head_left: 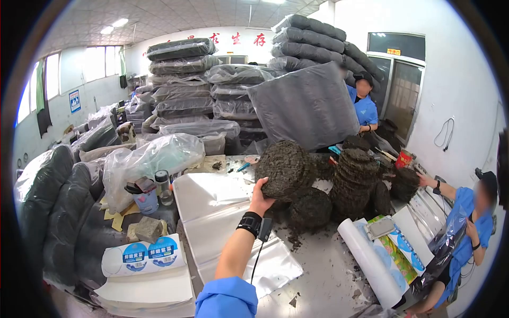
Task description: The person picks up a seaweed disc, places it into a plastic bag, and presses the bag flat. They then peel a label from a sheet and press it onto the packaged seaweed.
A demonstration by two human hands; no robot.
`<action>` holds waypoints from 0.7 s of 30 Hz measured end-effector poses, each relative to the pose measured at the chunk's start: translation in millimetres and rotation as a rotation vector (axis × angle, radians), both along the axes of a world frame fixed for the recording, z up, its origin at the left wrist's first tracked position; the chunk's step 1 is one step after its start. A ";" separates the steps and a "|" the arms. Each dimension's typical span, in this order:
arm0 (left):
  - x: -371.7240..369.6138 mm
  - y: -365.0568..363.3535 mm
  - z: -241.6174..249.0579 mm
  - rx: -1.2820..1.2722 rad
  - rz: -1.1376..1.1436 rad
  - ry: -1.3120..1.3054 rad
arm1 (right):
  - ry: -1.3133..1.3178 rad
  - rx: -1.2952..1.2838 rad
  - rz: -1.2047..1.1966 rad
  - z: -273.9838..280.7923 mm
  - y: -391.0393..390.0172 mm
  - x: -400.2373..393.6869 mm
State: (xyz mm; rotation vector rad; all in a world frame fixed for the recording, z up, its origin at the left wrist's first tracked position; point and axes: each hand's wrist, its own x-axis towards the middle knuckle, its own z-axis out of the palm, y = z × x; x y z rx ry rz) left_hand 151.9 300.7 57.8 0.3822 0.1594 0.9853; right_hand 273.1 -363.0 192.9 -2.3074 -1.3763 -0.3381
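Dark round cake [283,169] held in left hand [260,199] (fingertips hidden behind it); right hand unseen, grip I cannot tell.

The head camera looks forward and down across a table [321,265], edges perhaps warped

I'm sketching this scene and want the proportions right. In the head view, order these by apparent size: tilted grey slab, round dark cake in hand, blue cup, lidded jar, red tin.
1. Tilted grey slab
2. Round dark cake
3. Blue cup and lidded jar: too alike to rank
4. Red tin
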 end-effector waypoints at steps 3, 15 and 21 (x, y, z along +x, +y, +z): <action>6.6 -51.7 18.2 0.021 -0.151 -0.090 | -0.118 0.073 0.102 7.0 4.3 2.5; 38.7 -326.1 112.9 0.301 -0.664 -0.093 | 0.179 0.199 -0.005 -0.9 -29.9 68.3; 65.4 -399.4 99.1 0.629 -0.652 0.210 | 0.409 0.298 0.063 -18.7 -42.0 87.3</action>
